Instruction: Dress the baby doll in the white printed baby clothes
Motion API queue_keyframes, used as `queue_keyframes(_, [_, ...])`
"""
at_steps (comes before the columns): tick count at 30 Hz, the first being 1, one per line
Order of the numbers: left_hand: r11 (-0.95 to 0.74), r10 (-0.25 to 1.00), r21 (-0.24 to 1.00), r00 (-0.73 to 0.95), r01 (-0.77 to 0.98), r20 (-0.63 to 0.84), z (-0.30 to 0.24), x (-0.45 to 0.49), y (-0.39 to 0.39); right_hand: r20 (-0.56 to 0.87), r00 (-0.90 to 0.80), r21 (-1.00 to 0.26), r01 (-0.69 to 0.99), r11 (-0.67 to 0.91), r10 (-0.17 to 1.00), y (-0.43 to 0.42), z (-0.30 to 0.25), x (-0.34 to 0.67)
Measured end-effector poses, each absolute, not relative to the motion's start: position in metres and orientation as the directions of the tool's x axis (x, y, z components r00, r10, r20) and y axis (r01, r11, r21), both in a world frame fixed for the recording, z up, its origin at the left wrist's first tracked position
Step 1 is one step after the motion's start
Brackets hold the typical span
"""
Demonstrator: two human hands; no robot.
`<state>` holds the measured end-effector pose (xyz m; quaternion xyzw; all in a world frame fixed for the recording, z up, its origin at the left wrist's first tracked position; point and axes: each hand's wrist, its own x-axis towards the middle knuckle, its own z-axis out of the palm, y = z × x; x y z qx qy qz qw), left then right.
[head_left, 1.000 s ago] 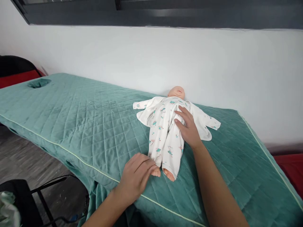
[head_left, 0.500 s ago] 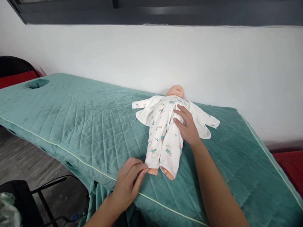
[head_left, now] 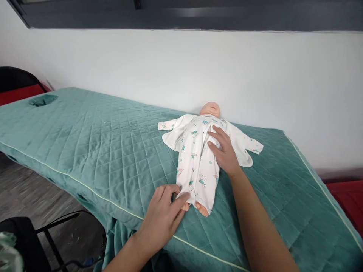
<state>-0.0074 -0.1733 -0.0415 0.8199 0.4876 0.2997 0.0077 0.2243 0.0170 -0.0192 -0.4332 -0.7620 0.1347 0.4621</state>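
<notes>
A baby doll (head_left: pixel 210 109) lies on its back on the green quilted bed cover (head_left: pixel 127 151), head toward the wall. White printed trousers (head_left: pixel 202 170) cover its legs, and a white long-sleeved top (head_left: pixel 235 141) is spread out at both sides. My left hand (head_left: pixel 161 217) is at the left trouser cuff, its thumb on the fabric and its fingers along the outer side, gripping the leg end. Part of that foot is hidden; the other foot (head_left: pixel 202 209) shows below its cuff. Across the doll's waist rests my right hand (head_left: pixel 225 153), fingers apart on the cloth.
A white wall (head_left: pixel 127 64) runs behind the bed. The bed cover has a round hole (head_left: pixel 44 100) at the far left. A black chair (head_left: pixel 21 241) stands at lower left, and something red (head_left: pixel 347 196) lies beyond the right edge.
My left hand has moved slightly right and up, from pinching the cuff's outer corner to gripping around the leg end. That leg has shifted inward. My right hand has stayed in place.
</notes>
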Motion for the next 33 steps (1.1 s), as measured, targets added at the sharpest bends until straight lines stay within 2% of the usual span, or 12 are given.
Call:
queue_keyframes(7, [-0.52, 0.802, 0.484, 0.207, 0.704, 0.56, -0.038, -0.006, -0.171, 0.59, -0.197, -0.606, 0.534, 0.59, 0.783, 0.016, -0.019, 0.224])
queue_keyframes(12, [-0.494, 0.788, 0.533, 0.095, 0.687, 0.608, -0.036, -0.007, -0.174, 0.587, -0.192, -0.609, 0.536, 0.585, 0.787, 0.017, -0.018, 0.224])
queue_keyframes(15, [-0.469, 0.792, 0.54, 0.061, 0.699, 0.608, -0.04, -0.006, -0.178, 0.589, -0.196, -0.605, 0.536, 0.589, 0.784, 0.017, -0.018, 0.224])
queue_keyframes(21, [-0.492, 0.755, 0.435, 0.121, 0.754, 0.644, -0.058, -0.007, -0.183, 0.591, -0.196, -0.604, 0.535, 0.591, 0.782, 0.017, -0.019, 0.224])
queue_keyframes(27, [-0.475, 0.762, 0.438, 0.108, 0.763, 0.638, -0.064, -0.014, -0.188, 0.579, -0.198, -0.621, 0.522, 0.585, 0.791, 0.016, -0.017, 0.224])
queue_keyframes(30, [-0.488, 0.773, 0.465, 0.118, 0.739, 0.624, -0.061, -0.022, -0.191, 0.569, -0.162, -0.683, 0.453, 0.574, 0.806, 0.014, -0.014, 0.223])
queue_keyframes(33, [-0.503, 0.785, 0.519, 0.114, 0.691, 0.609, -0.055, -0.03, -0.18, 0.569, -0.013, -0.785, 0.287, 0.549, 0.822, 0.016, -0.014, 0.224])
